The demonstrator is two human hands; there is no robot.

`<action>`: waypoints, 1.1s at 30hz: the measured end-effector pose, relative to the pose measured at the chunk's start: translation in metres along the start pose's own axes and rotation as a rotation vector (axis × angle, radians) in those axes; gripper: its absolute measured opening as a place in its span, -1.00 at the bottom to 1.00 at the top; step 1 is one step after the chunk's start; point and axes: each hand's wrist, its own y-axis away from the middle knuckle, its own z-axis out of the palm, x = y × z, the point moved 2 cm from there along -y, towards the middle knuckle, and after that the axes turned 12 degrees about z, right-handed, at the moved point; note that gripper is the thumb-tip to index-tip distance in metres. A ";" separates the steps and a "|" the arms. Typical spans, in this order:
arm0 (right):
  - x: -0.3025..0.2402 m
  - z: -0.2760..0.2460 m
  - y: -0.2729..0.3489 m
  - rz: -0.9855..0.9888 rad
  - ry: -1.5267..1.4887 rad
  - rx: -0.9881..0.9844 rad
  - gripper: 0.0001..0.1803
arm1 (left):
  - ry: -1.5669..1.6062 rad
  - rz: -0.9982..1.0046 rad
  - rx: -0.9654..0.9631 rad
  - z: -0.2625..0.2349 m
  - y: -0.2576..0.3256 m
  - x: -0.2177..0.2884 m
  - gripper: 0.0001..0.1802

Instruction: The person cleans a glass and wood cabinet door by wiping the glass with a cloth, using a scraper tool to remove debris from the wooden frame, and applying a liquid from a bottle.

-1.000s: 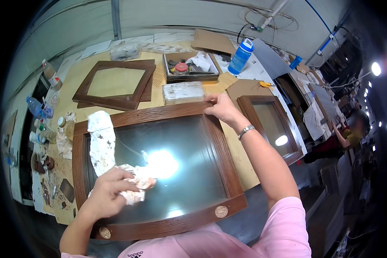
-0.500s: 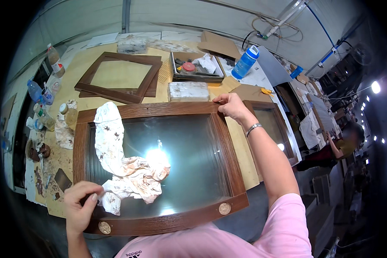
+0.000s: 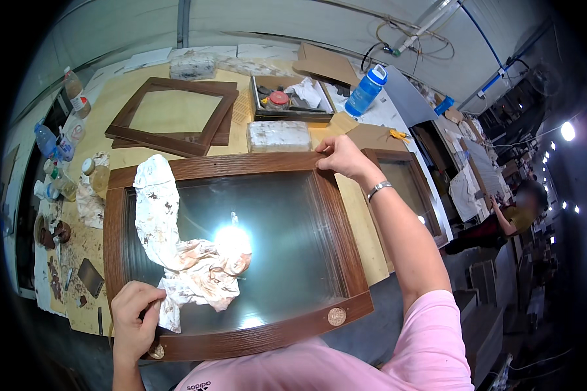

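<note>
A brown wood-framed glass door (image 3: 280,254) lies in front of me at the near edge of the table. A crumpled, brown-stained white cloth (image 3: 205,274) is spread over the left part of its pane. My left hand (image 3: 135,316), at the lower left of the frame, is closed with its fingertips on the cloth's lower left edge. At the far right corner, the thumb and fingers of my right hand (image 3: 342,158) pinch the frame's top rail. Two round carved discs sit on the near rail; the right one (image 3: 336,317) shows whole, the left partly behind my left hand.
Two stacked brown frames (image 3: 169,140) lie beyond the door. Near them are a wrapped white block (image 3: 279,137), an open box (image 3: 292,117) of odds and ends and a blue bottle (image 3: 366,92). Several bottles stand left; another glazed frame (image 3: 407,189) lies right. A person (image 3: 521,215) works farther right.
My left hand has moved slightly right along the cloth's lower left edge, which has shifted with it. My right hand stays on the frame's corner. The whole view has shifted a little.
</note>
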 end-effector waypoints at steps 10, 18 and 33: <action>-0.006 -0.006 -0.003 -0.035 0.081 -0.068 -0.57 | -0.025 -0.019 0.010 0.002 -0.001 0.002 -0.84; -0.010 -0.006 -0.004 -0.024 0.076 -0.090 -0.63 | -0.030 -0.011 0.002 0.001 -0.001 0.002 -0.81; -0.009 -0.006 -0.002 -0.013 0.018 -0.092 -0.65 | -0.036 -0.019 -0.007 0.001 0.003 0.001 -0.81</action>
